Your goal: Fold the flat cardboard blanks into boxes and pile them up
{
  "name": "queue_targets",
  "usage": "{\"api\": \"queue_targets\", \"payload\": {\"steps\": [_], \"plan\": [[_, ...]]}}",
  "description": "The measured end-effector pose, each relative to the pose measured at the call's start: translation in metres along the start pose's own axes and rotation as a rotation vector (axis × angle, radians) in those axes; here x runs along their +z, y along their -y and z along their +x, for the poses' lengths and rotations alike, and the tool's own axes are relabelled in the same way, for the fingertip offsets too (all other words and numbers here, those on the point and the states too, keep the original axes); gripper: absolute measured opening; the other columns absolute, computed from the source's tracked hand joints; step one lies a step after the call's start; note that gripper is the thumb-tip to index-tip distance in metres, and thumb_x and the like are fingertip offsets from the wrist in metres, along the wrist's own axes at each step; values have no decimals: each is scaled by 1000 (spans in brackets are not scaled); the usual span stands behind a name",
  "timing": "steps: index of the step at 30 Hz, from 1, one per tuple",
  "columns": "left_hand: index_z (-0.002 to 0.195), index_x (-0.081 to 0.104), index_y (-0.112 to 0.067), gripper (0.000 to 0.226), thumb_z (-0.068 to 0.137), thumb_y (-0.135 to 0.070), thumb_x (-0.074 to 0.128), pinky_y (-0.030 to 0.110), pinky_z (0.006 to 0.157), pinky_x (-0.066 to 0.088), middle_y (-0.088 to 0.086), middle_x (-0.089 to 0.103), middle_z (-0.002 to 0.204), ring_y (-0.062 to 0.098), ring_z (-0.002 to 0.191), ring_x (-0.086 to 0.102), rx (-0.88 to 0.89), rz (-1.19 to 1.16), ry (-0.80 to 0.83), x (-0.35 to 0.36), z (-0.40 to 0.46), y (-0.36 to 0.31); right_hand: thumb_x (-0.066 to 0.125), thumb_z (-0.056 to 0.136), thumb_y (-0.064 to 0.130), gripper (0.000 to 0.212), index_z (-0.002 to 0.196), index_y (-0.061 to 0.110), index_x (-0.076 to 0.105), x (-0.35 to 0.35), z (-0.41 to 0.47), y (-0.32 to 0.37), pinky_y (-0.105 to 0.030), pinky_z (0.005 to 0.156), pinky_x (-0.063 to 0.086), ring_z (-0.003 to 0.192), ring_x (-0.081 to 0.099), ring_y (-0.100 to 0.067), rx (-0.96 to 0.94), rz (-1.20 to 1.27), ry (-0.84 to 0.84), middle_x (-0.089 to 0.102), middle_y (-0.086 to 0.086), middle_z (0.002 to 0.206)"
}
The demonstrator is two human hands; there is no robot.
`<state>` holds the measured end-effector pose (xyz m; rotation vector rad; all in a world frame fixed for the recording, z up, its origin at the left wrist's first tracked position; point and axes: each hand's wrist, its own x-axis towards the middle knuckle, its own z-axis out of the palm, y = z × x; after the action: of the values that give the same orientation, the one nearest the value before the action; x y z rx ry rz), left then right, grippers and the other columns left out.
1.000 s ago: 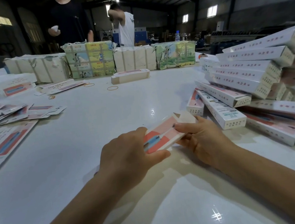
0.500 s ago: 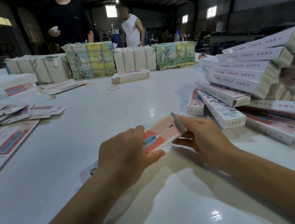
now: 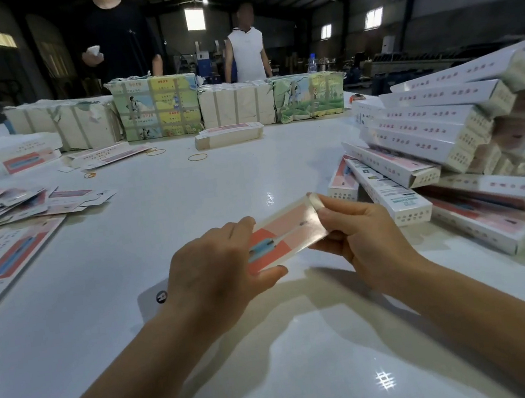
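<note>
My left hand (image 3: 211, 268) grips the box (image 3: 287, 233); right hand (image 3: 356, 233) pinches its two-o'clock end; I'd press that flap fully home.

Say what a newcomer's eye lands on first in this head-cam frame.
Centre foreground: the left hand and right hand hold a pink and white cardboard box between them above the glossy white table. At right slumps a tall pile of folded white and pink boxes; at left lies a spread of flat pink cardboard blanks.

Glossy white table (image 3: 166, 230), seemingly glossy cardboard box (image 3: 286, 229)
</note>
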<state>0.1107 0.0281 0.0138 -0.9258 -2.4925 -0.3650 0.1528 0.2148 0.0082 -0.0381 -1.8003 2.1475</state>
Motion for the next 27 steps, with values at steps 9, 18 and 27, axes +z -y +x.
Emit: {"api": "queue_targets", "payload": {"steps": [9, 18, 27], "plan": [[107, 66, -2, 70, 58, -50, 83, 36, 47, 54, 12, 71, 83, 29, 56, 64, 54, 85, -9, 0, 0, -2, 36, 95, 1, 46, 90, 30, 72, 5, -11, 2, -34, 84, 57, 89, 65, -22, -235, -411, 29, 72, 1, 90], [99, 67, -4, 65, 58, -53, 82, 34, 45, 54, 10, 70, 77, 28, 53, 62, 35, 89, 1, 0, -2, -6, 40, 96, 6, 23, 98, 18, 59, 8, -19, -6, -16, 52, 35, 57, 49, -7, -422, -849, -20, 62, 4, 69], [127, 50, -24, 82, 64, -74, 35, 22, 63, 47, -7, 63, 119, 17, 84, 65, -62, -47, -74, 6, -2, 9, 54, 93, 19, 34, 118, 41, 61, 4, -10, -8, -13, 76, 50, 99, 59, -3, -73, -346, 115, 66, 18, 116]]}}
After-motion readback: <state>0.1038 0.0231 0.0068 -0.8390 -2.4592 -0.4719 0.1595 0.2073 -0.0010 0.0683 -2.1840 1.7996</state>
